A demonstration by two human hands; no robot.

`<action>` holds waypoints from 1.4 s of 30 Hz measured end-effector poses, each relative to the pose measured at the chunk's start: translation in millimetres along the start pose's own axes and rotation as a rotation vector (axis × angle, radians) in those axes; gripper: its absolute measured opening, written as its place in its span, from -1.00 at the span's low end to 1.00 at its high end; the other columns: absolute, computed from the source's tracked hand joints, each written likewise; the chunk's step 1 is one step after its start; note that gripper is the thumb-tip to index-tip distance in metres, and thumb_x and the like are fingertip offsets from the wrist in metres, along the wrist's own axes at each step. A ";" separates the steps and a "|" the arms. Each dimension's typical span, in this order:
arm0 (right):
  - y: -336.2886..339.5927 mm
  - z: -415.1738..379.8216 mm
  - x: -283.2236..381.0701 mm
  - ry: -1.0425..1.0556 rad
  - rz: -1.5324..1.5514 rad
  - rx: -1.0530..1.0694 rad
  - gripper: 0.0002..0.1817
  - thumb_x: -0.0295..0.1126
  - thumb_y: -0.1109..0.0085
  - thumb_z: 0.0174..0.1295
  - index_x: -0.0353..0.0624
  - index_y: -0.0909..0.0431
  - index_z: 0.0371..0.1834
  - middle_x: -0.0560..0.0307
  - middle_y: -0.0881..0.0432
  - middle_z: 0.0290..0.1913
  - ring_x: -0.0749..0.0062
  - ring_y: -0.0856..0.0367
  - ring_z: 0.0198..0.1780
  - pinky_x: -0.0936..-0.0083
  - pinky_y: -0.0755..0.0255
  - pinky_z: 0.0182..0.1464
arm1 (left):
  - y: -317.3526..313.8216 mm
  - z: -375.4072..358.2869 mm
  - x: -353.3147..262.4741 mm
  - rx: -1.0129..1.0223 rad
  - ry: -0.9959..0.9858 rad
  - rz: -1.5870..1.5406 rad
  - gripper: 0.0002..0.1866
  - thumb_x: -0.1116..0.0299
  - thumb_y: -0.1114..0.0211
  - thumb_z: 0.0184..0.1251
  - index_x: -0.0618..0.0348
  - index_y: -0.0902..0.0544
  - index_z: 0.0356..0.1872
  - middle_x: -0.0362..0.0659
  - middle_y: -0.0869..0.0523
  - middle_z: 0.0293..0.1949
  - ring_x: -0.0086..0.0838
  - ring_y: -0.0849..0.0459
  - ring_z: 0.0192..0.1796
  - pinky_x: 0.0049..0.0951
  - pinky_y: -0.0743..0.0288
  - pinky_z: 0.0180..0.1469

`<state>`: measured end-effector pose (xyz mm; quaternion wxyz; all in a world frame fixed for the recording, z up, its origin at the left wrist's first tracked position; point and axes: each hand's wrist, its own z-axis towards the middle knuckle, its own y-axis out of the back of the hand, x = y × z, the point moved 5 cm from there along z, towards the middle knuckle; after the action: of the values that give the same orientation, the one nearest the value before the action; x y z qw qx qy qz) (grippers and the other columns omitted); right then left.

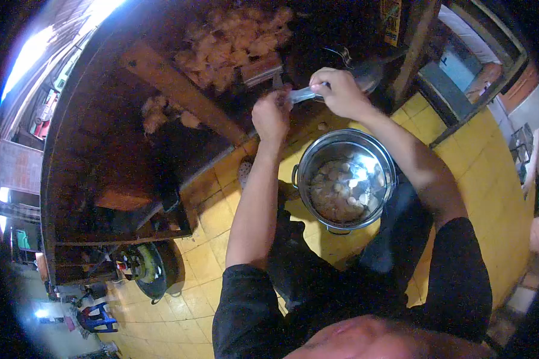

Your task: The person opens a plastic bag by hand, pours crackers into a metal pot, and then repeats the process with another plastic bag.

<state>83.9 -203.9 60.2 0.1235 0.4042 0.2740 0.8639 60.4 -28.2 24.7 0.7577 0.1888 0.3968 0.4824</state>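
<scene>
My left hand [270, 116] is closed on one end of a whitish, translucent strip that looks like plastic [304, 94]. The other end is pinched in my right hand [341, 94], so the strip stretches between both hands. I cannot make out whether it is a bag or a wrapper. Below the hands, on the floor between my legs, stands a shiny metal pot [299, 157] with side handles. Pale, round-looking pieces [341, 186] lie in the bottom of it, seemingly in liquid.
Ahead is a dark wooden shelf unit [167, 78] with a heap of brown pieces [233, 42] on it. A dark basin [156, 272] with greenish things sits on the yellow tiled floor [206, 227] at the left. Farther left is a blue stool [100, 318].
</scene>
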 end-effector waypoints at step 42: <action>16.6 -33.4 14.8 -0.432 0.710 0.056 -0.77 -0.35 -0.37 0.15 -0.24 -0.57 -0.24 0.23 -0.65 -0.41 0.67 -0.55 -0.46 0.74 -0.34 -0.47 | 28.4 -30.0 -81.3 0.320 0.218 -0.790 -0.81 0.37 -0.41 0.17 0.25 -0.60 -0.34 -0.19 -0.68 -0.43 -0.61 -0.58 -0.36 -0.51 -0.49 -0.28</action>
<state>48.9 -223.6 61.6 -0.1384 0.6487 0.1089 0.7404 2.5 -89.6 59.4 0.7990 0.0854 0.5859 0.1051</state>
